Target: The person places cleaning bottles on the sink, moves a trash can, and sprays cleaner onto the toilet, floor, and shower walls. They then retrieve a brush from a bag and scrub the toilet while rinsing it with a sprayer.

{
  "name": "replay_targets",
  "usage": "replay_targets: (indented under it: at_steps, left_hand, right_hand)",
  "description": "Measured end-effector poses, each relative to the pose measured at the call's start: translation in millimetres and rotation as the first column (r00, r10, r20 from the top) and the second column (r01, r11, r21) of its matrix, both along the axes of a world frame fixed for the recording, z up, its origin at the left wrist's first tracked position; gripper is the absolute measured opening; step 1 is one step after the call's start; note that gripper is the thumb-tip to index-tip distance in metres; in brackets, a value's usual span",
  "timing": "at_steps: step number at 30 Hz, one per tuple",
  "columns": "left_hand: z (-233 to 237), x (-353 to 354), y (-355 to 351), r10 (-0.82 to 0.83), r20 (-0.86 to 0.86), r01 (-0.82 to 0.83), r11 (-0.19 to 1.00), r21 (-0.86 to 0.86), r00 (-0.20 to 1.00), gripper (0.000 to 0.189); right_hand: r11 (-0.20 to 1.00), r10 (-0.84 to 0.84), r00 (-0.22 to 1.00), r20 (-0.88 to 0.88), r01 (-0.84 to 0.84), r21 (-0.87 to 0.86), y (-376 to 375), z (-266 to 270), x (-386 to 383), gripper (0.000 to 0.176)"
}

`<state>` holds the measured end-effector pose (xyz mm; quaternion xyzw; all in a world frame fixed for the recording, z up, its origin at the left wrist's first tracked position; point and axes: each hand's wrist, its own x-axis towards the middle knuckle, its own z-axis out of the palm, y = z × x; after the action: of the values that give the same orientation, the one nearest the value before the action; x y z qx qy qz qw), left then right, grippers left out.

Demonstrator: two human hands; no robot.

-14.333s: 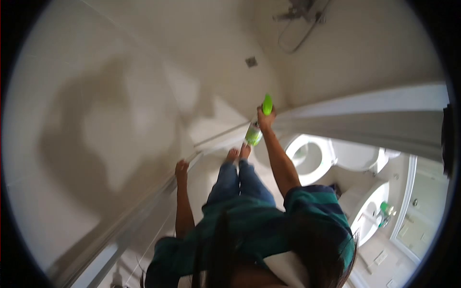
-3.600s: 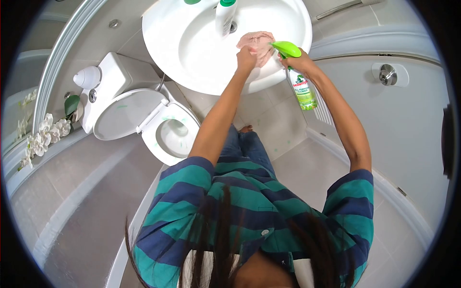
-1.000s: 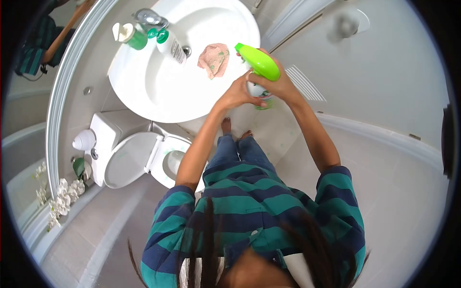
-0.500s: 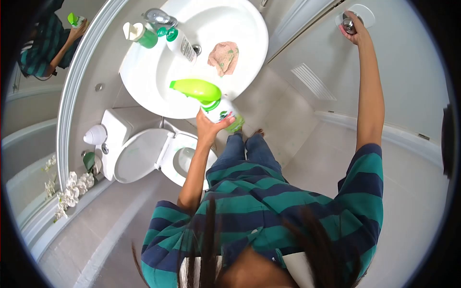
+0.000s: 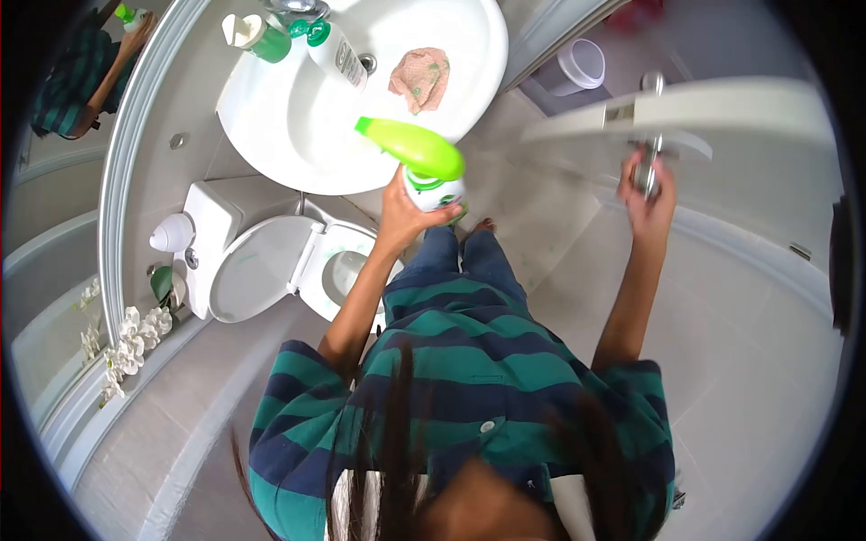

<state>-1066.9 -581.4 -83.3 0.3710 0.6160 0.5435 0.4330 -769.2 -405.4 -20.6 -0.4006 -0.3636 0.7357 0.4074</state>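
Observation:
My left hand [image 5: 408, 212] is wrapped round a white pump bottle [image 5: 433, 191] with a large bright green top, held in front of my legs near the basin's edge. On the right, my right hand [image 5: 649, 200] grips the metal door knob [image 5: 646, 176], fingers closed round it. The door [image 5: 758, 113] stands partly open, its edge turned towards me. In the white basin [image 5: 311, 167] lie a white bottle with a green cap [image 5: 336, 56] and a crumpled pink cloth [image 5: 419, 79] with green marks.
A green pump bottle [image 5: 262, 40] stands by the faucet [image 5: 298, 9]. The toilet [image 5: 311, 270] has its lid raised, left of my legs. White flowers [image 5: 135, 338] sit beside the mirror. Beyond the doorway are a white bucket [image 5: 577, 68] and a blurred red thing [image 5: 636, 13].
The door has swung open towards me, with my right hand still on the knob and now lower and nearer. My left hand has moved slightly right and up with the pump bottle.

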Motion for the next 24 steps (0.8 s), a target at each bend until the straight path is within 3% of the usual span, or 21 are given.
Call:
replay_targets:
  at_steps: [3, 4, 6, 10, 12, 15, 18, 20, 21, 22, 23, 24]
  left_hand:
    - [1, 16, 24, -0.088, 0.039, 0.088, 0.996, 0.001, 0.995, 0.069]
    - [0, 22, 32, -0.120, 0.048, 0.120, 0.993, 0.008, 0.992, 0.069]
    - [-10, 32, 45, -0.180, 0.035, 0.180, 0.984, -0.006, 0.983, 0.071]
    - [-15, 53, 68, -0.319, -0.022, 0.318, 0.947, -0.041, 0.948, 0.073]
    - [-24, 65, 75, -0.380, -0.018, 0.379, 0.924, -0.044, 0.925, 0.072]
    - [-33, 80, 89, -0.466, 0.011, 0.466, 0.883, -0.054, 0.885, 0.070]
    - [-41, 96, 105, -0.550, -0.002, 0.548, 0.833, -0.074, 0.835, 0.070]
    - [-51, 109, 122, -0.608, -0.076, 0.605, 0.794, -0.066, 0.790, 0.071]
    - [-52, 113, 128, -0.616, -0.140, 0.612, 0.787, -0.074, 0.775, 0.072]
    - [-51, 118, 136, -0.638, -0.175, 0.632, 0.769, -0.095, 0.750, 0.073]
    - [-50, 123, 144, -0.655, -0.208, 0.647, 0.754, -0.115, 0.727, 0.073]
    - [-50, 130, 154, -0.668, -0.241, 0.657, 0.742, -0.134, 0.704, 0.073]
  right_hand:
    - [1.000, 0.017, 0.964, 0.265, -0.012, -0.022, -81, 21, 30, 0.032]
    - [0.996, 0.089, 0.919, 0.385, -0.086, -0.026, -103, 15, 57, 0.045]
    - [0.994, 0.095, 0.910, 0.404, -0.065, -0.087, -148, -1, 109, 0.043]
    - [0.919, -0.177, 0.874, 0.453, 0.312, -0.242, -233, -26, 183, 0.040]
    - [0.782, -0.396, 0.787, 0.472, 0.559, -0.277, -275, -40, 210, 0.039]
    - [0.459, -0.680, 0.546, 0.489, 0.837, -0.297, -331, -66, 236, 0.037]
    - [0.112, -0.810, 0.271, 0.521, 0.942, -0.317, -382, -97, 242, 0.035]
    - [-0.028, -0.816, 0.199, 0.543, 0.924, -0.382, -415, -122, 226, 0.033]
    - [0.001, -0.809, 0.254, 0.531, 0.903, -0.430, -427, -136, 217, 0.033]
    - [0.653, -0.703, 0.681, -0.205, 0.503, -0.567, -473, -188, 235, 0.024]
    - [0.444, -0.562, 0.685, 0.463, 0.723, -0.530, -475, -189, 200, 0.027]
    - [0.416, -0.467, 0.674, 0.573, 0.739, -0.530, -451, -192, 180, 0.019]
